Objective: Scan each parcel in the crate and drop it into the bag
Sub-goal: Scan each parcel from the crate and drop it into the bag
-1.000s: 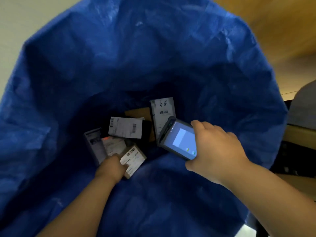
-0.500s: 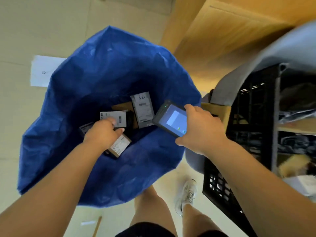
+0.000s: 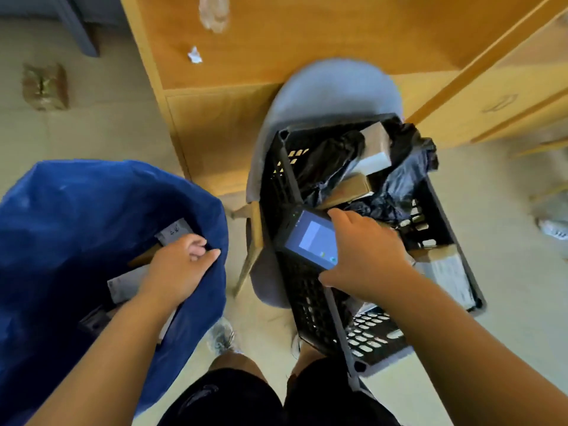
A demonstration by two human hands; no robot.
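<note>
Head view: a pale tiled floor (image 3: 107, 130) runs under a wooden worktop (image 3: 276, 41), which carries a clear plastic bottle (image 3: 213, 10) and a crumpled paper scrap (image 3: 194, 54). A black lattice crate (image 3: 307, 302) sits on a grey chair (image 3: 332, 87) pushed against the worktop's front. In the crate lie cardboard boxes (image 3: 376, 139) and black poly parcels (image 3: 405, 167). The right hand (image 3: 365, 256) hangs over the crate, its fingers clamped on a handheld scanner (image 3: 310, 238) with the screen lit. To the left stands the open blue bag (image 3: 76, 210), holding white-labelled parcels (image 3: 175, 230). The left hand (image 3: 181, 265) hovers at the bag's mouth, fingers loosely curled and holding nothing.
</note>
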